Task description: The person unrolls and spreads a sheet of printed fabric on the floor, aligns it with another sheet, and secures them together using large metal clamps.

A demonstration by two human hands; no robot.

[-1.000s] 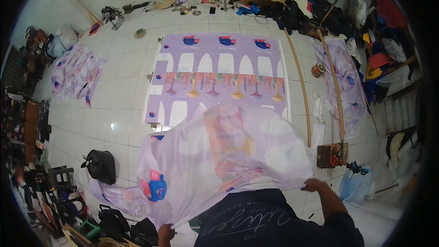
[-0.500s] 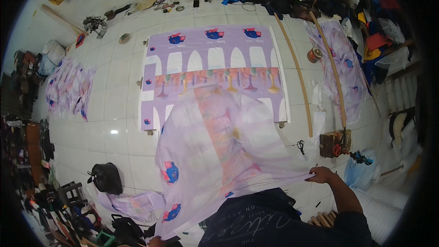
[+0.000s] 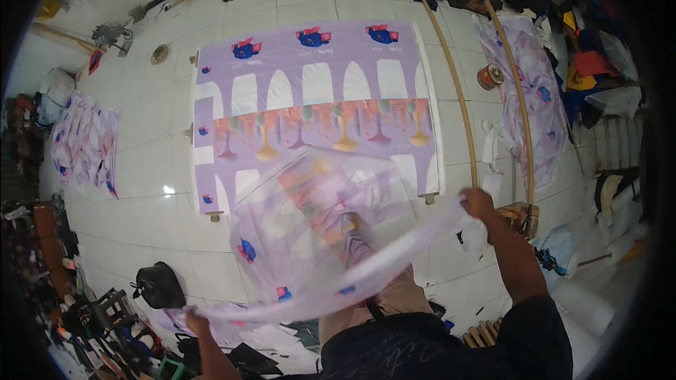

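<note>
A thin, see-through lilac printed fabric (image 3: 260,218) spreads between my hands, its near edge pulled up and blurred by motion. My left hand (image 3: 199,324) is closed on its left corner, low beside a crumpled lilac piece. My right hand (image 3: 479,204), raised farther forward, grips the right corner. The far part of the sheet lies over the near end of a flat panel (image 3: 317,81), which bears a lilac print with white arches, orange goblet shapes and blue-and-pink motifs. Through the sheet my leg shows faintly. Metal clips (image 3: 215,217) sit along the panel's edges.
Two long wooden poles (image 3: 458,98) lie at the right, near a round tin (image 3: 491,76) and a box-like block (image 3: 521,219). Lilac cloth heaps lie at the far left (image 3: 84,142) and right (image 3: 546,91). A black bag (image 3: 160,286) stands at the left on the tiles.
Both hands have risen and moved forward, lifting the fabric's near edge off my lap. The far part of the sheet has slid back toward me, uncovering more of the panel. My view has shifted.
</note>
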